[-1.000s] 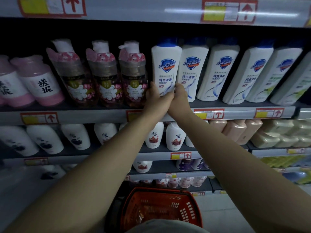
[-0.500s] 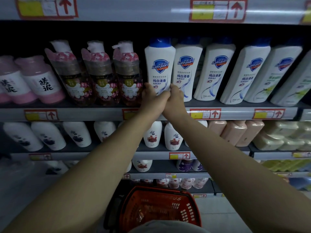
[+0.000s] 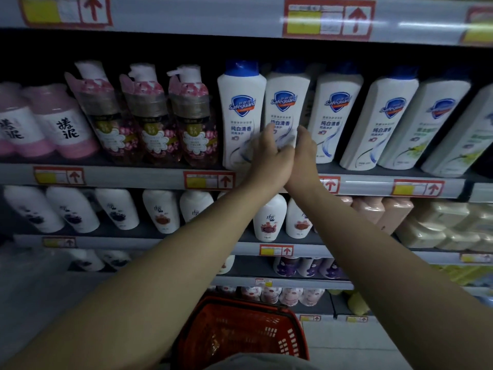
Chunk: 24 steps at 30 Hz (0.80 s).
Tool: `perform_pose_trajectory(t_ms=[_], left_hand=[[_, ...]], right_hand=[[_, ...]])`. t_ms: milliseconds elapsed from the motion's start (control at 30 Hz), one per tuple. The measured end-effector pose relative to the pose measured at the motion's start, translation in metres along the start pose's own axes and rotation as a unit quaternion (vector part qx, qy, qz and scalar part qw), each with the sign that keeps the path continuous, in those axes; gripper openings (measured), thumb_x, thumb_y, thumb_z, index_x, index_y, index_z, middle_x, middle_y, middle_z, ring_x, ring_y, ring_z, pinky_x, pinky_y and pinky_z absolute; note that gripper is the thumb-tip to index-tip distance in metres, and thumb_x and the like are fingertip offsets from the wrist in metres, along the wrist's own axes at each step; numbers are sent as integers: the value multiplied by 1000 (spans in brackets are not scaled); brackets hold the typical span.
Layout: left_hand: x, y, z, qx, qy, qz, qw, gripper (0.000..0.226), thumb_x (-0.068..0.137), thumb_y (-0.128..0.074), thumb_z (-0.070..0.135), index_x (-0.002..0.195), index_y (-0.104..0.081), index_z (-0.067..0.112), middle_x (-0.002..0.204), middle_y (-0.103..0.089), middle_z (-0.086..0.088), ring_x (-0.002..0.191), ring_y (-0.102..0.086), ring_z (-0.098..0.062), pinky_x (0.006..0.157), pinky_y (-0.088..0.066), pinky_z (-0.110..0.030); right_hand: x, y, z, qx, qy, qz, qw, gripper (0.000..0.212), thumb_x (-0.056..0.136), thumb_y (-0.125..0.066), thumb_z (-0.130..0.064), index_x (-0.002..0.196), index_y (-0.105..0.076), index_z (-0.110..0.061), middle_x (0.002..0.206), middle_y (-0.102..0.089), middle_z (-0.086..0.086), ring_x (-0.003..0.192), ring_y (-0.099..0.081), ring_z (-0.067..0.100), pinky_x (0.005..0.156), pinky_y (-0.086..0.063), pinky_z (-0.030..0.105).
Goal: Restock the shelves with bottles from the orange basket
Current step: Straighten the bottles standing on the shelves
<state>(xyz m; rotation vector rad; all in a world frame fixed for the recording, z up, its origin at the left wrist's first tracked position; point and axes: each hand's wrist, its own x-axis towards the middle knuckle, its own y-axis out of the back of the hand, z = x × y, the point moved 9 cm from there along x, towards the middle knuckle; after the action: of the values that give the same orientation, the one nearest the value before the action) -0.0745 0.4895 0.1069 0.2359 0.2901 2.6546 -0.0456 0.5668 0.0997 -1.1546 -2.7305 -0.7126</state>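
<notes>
Your right hand (image 3: 304, 153) shows straight fingers at 5 o'clock of the white bottle (image 3: 286, 102); your left hand (image 3: 266, 156) is blurred, so I cannot tell its grip; press the bottle back gently, label forward.

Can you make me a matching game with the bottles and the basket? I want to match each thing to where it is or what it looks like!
Things:
1. basket
2. Safeguard bottle
3. flower bottles
4. pink jars

Clues:
a. white with a blue cap
b. at the far left end of the shelf
c. down low, under the arms
d. white pump on top

Pairs: 1-c, 2-a, 3-d, 4-b
</notes>
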Motion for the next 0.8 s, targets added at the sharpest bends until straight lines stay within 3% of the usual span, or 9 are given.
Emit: perform_pose_trajectory(t_ms=[100, 200, 300, 500, 600, 733, 800], left_hand=[[10, -11, -1, -2, 12, 4, 1000, 71, 87, -43, 16, 152, -14, 14, 156, -22, -9, 145, -17, -22, 119, -17, -42], [22, -16, -9, 11, 39, 39, 998, 76, 89, -48, 17, 153, -7, 14, 159, -15, -6, 147, -10, -21, 120, -11, -40], [30, -15, -13, -1, 50, 85, 995, 78, 86, -55, 21, 152, -14, 12, 157, -24, -7, 146, -16, -24, 119, -14, -38], [29, -18, -22, -35, 98, 131, 986, 81, 84, -58, 30, 152, -18, 15, 155, -26, -7, 144, -20, -24, 117, -19, -34], [32, -21, -21, -22, 99, 90, 991, 71, 84, -55, 28, 147, -27, 11, 148, -36, -11, 139, -30, -26, 114, -24, -33], [38, -19, -20, -14, 88, 43, 995, 87, 59, -43, 34, 143, -34, 15, 139, -49, -9, 128, -45, -26, 110, -35, -43], [39, -19, -28, -1, 103, 24, 994, 85, 57, -41, 33, 141, -36, 17, 136, -52, -9, 125, -48, -28, 107, -38, -46]], right_hand=[[12, 7, 16, 41, -5, 2, 999, 84, 67, -49, -57, 134, -43, -6, 127, -55, 13, 119, -53, 27, 102, -44, 45], [11, 8, 15, 36, -31, -35, 998, 63, 80, -57, -41, 131, -43, -6, 123, -53, 6, 117, -49, 21, 103, -40, 33], [17, 7, 20, 47, -15, -40, 998, 45, 79, -64, -31, 115, -50, -8, 116, -62, 10, 112, -57, 24, 98, -47, 44], [25, 4, 23, 81, 9, -81, 993, 44, 78, -68, -22, 118, -52, -9, 115, -66, 6, 108, -62, 17, 95, -50, 35], [27, 5, 28, 95, 1, -94, 991, 37, 84, -66, -13, 118, -51, -10, 116, -65, 6, 105, -63, 15, 84, -51, 21], [26, 6, 29, 119, -19, -105, 987, 39, 88, -58, -16, 125, -49, -11, 119, -64, 6, 106, -63, 17, 94, -53, 39], [25, 9, 29, 122, -19, -99, 987, 32, 89, -56, -15, 121, -52, -12, 116, -65, 4, 104, -63, 16, 93, -53, 37]])
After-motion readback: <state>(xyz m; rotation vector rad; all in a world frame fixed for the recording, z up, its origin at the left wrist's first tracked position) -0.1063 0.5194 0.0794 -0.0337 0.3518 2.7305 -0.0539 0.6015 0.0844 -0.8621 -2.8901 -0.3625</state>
